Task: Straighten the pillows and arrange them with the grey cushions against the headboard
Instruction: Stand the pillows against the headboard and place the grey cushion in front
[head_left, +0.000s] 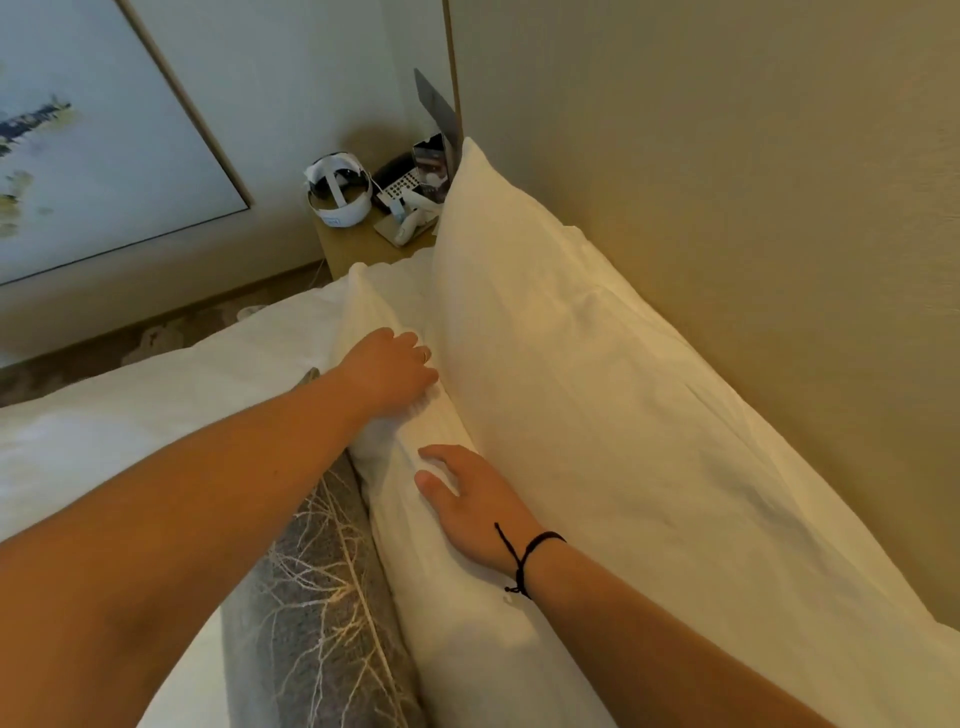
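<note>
A big white pillow (597, 395) leans against the beige headboard (727, 182). In front of it stands a second white pillow (447, 571), upright on its edge. My left hand (389, 371) rests flat on that pillow's top edge, fingers pressing into the gap between the two pillows. Closer to me, my right hand (467, 506), with a black cord at the wrist, lies palm down on the same pillow with fingers spread. A grey cushion (311, 597) with a pale branch pattern leans against the front pillow, partly under my left forearm.
The bed's white duvet (130, 415) spreads to the left. Beyond the pillows a wooden nightstand (358, 249) carries a white headset (337, 192), a remote and small items. A framed painting (104, 135) hangs on the far wall above patterned carpet.
</note>
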